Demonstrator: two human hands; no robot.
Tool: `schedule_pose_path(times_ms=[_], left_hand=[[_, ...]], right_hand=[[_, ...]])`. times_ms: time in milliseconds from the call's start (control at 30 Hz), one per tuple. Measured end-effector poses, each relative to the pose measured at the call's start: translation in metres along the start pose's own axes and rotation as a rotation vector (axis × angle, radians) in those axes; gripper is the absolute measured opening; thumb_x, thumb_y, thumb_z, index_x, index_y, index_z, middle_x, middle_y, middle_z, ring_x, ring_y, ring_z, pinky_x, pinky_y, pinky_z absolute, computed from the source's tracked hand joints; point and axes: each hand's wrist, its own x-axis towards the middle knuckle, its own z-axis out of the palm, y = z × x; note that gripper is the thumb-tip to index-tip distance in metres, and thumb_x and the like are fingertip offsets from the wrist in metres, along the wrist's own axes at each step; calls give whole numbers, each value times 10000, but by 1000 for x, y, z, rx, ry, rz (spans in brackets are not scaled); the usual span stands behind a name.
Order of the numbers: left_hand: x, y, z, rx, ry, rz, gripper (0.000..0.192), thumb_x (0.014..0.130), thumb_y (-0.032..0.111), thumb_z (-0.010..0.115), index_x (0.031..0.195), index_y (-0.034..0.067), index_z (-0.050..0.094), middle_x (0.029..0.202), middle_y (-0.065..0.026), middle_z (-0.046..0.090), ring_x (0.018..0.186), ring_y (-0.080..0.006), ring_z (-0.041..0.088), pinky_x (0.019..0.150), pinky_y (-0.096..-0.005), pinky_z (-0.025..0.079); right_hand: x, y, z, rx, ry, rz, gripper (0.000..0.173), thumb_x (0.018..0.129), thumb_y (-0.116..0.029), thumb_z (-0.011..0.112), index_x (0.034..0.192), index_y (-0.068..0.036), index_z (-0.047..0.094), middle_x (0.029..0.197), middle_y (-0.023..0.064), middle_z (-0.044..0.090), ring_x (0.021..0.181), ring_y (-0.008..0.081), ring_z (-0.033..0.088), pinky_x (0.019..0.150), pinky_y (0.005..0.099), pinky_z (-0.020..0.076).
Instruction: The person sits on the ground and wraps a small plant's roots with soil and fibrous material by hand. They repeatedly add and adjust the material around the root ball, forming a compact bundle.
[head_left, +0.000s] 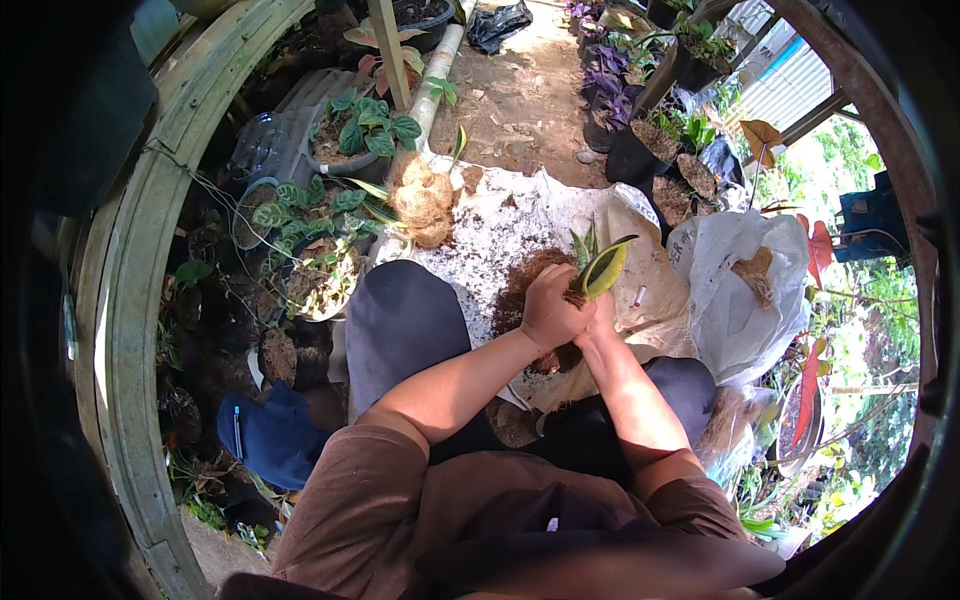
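A small snake plant with yellow-edged leaves (604, 268) rises from between my two hands, above a sack sheet spread on the ground. My left hand (551, 307) and my right hand (602, 309) press together around its base, where brown fibre shows. Which fingers bear on the plant is hidden. Beneath and beside the hands lies a heap of brown coir or soil (517, 289). Several fibre-wrapped balls (422, 201), with snake plant leaves beside them, are piled at the sheet's far left.
The pale sack sheet (487, 255) lies between my knees, strewn with dark crumbs. A white plastic sack (720, 322) with a piece of husk stands at the right. Potted plants (375, 127) crowd the left, near a wooden post (390, 56). A dirt path (517, 105) runs ahead.
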Motion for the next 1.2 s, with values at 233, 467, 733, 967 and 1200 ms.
schedule_pose_path(times_ms=[233,467,733,967,1200], left_hand=[[10,-5,2,-183,-28,-150,195,754,73,652,933,-5,652,927,-130,684,866,-257,667,785,-356,520],[21,-13,-1,-546,-70,-213,208,811,22,674,1012,-6,626,1040,-84,654,999,-168,617,907,-314,479],[17,-6,20,-740,259,-259,307,792,19,738,1047,-7,570,1175,-101,581,1091,-165,563,962,-311,445],[21,-19,33,-206,205,166,181,766,-26,699,906,8,588,979,-100,606,932,-172,607,845,-299,496],[16,-23,32,-212,176,74,116,755,-35,660,800,17,566,843,-85,567,820,-209,581,784,-330,482]], right_hand=[[-24,-33,28,107,38,77,363,975,-360,457,1050,-39,608,993,93,656,907,239,635,837,369,515],[-15,-49,35,426,-210,316,409,959,-447,483,1058,-66,594,1005,91,648,906,266,629,862,418,500],[-13,-44,38,225,-162,-114,349,945,-354,537,1056,-28,589,1051,115,636,971,241,611,933,385,469],[-1,-39,38,340,-31,5,272,951,-322,525,967,-60,594,897,75,639,835,184,615,794,339,508],[10,-17,20,400,-144,-15,193,920,-204,470,843,-54,565,818,54,590,770,167,575,731,305,484]])
